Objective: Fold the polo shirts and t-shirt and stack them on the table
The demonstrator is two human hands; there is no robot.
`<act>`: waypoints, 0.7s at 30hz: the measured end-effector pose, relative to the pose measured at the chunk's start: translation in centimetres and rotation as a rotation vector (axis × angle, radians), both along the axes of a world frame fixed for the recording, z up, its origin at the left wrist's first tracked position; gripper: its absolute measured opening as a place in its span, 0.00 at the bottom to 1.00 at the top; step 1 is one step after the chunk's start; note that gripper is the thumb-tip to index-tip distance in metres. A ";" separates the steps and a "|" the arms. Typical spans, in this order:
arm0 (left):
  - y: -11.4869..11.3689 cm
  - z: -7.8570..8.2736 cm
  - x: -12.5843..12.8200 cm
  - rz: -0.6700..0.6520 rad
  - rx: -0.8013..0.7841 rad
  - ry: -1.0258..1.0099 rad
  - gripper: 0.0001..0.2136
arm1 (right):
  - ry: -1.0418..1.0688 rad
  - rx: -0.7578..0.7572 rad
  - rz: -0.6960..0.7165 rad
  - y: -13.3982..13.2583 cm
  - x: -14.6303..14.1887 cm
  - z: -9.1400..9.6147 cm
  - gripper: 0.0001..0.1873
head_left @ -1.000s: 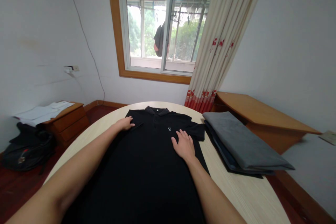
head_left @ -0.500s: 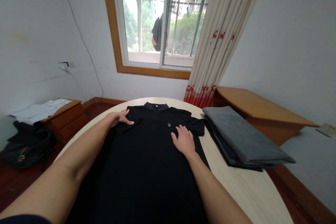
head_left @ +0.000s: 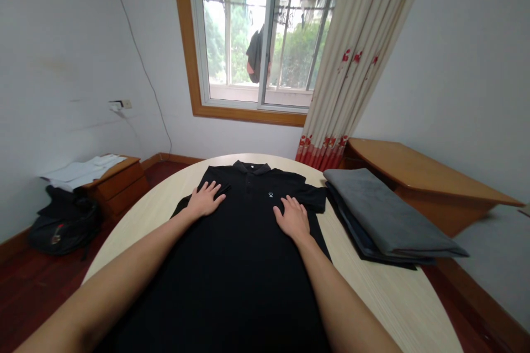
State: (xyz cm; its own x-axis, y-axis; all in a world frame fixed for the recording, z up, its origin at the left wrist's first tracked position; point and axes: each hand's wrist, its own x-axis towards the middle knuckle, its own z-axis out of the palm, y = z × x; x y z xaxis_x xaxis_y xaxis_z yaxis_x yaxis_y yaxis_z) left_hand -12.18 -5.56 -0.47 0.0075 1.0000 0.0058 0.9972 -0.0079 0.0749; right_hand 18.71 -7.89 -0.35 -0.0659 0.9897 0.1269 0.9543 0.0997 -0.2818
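Two hands (head_left: 206, 199) spread on black polo shirt (head_left: 242, 253) | white chest emblem (head_left: 270, 194) | neck label (head_left: 252, 166) (too small to read)

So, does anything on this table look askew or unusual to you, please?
Yes, slightly: on the black shirt, the sleeve by the left hand looks folded inward over the body, while the opposite sleeve points outward. Also, the grey folded cloth reaches past the edge of the table.

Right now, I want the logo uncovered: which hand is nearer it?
The right hand, beside the logo on the black shirt; the left hand lies farther away.
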 end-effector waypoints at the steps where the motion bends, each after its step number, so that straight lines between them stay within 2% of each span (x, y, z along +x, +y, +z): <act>1: 0.1 0.2 0.0 0.010 -0.023 -0.002 0.36 | 0.001 -0.001 0.001 0.0 0.0 0.0 0.31; 7: 1.3 2.3 0.0 0.088 -0.222 -0.044 0.42 | 0.002 -0.005 0.000 0.0 0.0 0.1 0.31; 13: 1.6 2.6 -0.4 0.106 -0.192 -0.053 0.50 | 0.008 -0.002 0.002 0.0 0.1 0.1 0.31; 16: 0.5 1.9 -1.2 0.133 -0.103 -0.025 0.47 | 0.009 -0.006 0.003 0.0 0.1 0.1 0.31; 21: -2.9 0.5 -1.8 0.127 -0.009 0.009 0.39 | 0.009 -0.002 0.007 0.1 0.1 0.0 0.31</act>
